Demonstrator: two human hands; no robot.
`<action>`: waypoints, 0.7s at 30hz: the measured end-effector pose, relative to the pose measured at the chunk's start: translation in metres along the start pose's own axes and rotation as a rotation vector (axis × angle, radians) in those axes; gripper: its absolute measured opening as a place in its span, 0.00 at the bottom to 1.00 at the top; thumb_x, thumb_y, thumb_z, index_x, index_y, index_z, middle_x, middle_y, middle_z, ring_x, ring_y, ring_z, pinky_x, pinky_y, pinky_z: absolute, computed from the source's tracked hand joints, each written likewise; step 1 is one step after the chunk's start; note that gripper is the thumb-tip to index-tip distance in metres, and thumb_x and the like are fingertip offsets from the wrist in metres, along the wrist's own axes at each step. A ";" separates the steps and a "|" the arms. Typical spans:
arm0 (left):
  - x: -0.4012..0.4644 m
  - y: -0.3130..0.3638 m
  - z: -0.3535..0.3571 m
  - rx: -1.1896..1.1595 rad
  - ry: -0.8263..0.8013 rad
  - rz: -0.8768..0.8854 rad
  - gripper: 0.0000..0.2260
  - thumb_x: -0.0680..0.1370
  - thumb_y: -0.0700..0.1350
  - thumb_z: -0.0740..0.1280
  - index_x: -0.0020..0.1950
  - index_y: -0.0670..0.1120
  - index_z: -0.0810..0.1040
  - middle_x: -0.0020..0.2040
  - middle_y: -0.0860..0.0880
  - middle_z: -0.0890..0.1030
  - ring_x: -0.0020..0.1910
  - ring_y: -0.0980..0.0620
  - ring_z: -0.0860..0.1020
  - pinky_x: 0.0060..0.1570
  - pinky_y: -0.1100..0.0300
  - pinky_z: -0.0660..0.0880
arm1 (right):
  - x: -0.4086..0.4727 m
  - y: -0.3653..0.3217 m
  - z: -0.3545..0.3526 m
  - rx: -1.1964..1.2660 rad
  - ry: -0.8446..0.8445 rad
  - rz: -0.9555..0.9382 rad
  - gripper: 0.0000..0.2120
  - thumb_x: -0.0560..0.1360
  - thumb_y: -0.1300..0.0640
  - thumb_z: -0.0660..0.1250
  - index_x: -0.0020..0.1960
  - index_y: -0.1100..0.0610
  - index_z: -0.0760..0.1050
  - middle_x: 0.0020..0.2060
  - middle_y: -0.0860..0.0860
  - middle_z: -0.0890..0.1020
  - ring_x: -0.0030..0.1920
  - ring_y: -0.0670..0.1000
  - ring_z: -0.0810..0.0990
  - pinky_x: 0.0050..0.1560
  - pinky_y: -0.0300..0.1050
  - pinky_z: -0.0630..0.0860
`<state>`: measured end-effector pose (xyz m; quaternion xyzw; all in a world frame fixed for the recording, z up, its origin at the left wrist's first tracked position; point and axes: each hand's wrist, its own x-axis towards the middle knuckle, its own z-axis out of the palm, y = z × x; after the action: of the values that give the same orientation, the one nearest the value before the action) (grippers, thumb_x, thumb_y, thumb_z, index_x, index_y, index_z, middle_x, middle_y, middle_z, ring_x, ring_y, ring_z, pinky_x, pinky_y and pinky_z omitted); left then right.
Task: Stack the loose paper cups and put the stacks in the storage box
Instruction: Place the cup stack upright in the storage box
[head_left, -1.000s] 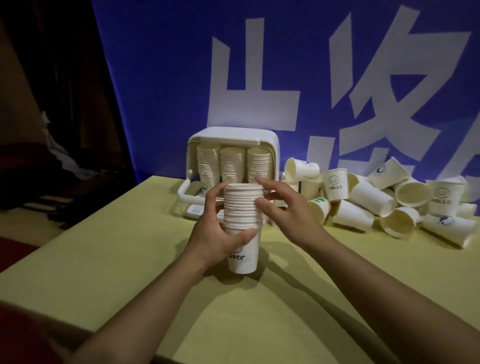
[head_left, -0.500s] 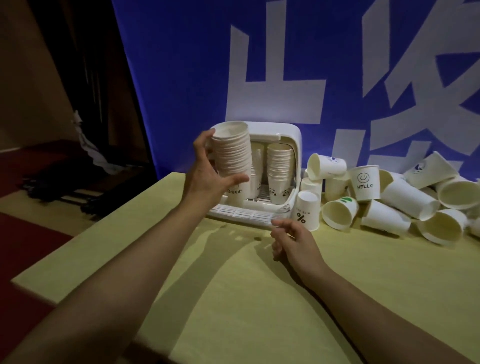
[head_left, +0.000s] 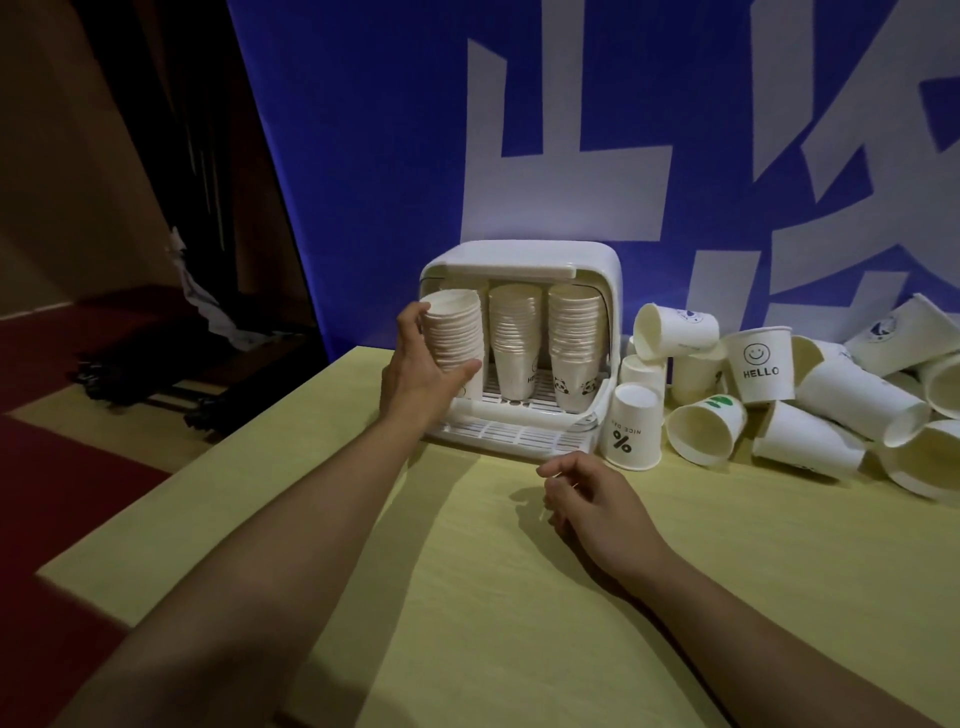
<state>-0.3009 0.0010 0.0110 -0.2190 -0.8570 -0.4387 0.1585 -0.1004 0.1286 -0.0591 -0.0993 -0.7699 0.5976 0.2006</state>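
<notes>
Left hand (head_left: 415, 366) wrapped round tall white paper-cup stack (head_left: 453, 332), upright to enter white plastic storage box (head_left: 519, 260); right hand (head_left: 587, 496) loosely curled, empty.

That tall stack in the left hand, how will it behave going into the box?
The cup stack is tall and narrow, so probably tippy when released. Thin paper suggests it is light and may crush under a hard squeeze by the left hand. The storage box gap looks tight.
</notes>
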 end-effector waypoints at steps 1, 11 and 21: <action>0.000 -0.003 0.004 0.032 -0.024 -0.015 0.40 0.71 0.53 0.78 0.70 0.60 0.52 0.70 0.50 0.73 0.58 0.43 0.78 0.54 0.49 0.76 | 0.000 0.000 0.000 -0.004 -0.003 0.000 0.07 0.80 0.63 0.64 0.51 0.54 0.79 0.41 0.62 0.81 0.33 0.47 0.77 0.37 0.41 0.76; 0.012 -0.006 0.021 0.135 -0.014 -0.107 0.41 0.71 0.54 0.78 0.71 0.60 0.51 0.72 0.48 0.74 0.62 0.39 0.78 0.56 0.47 0.74 | 0.000 0.003 -0.001 -0.062 -0.011 -0.006 0.08 0.81 0.61 0.63 0.51 0.51 0.80 0.40 0.59 0.82 0.34 0.46 0.78 0.39 0.41 0.78; 0.010 -0.006 0.024 0.149 0.012 -0.094 0.41 0.72 0.54 0.77 0.72 0.60 0.50 0.74 0.49 0.72 0.63 0.40 0.77 0.63 0.41 0.73 | 0.001 0.004 0.000 -0.044 -0.019 0.003 0.09 0.81 0.61 0.63 0.50 0.51 0.80 0.41 0.61 0.82 0.41 0.59 0.81 0.40 0.42 0.78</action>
<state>-0.3140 0.0204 -0.0022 -0.1633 -0.8957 -0.3819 0.1588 -0.1013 0.1304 -0.0630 -0.0991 -0.7846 0.5817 0.1902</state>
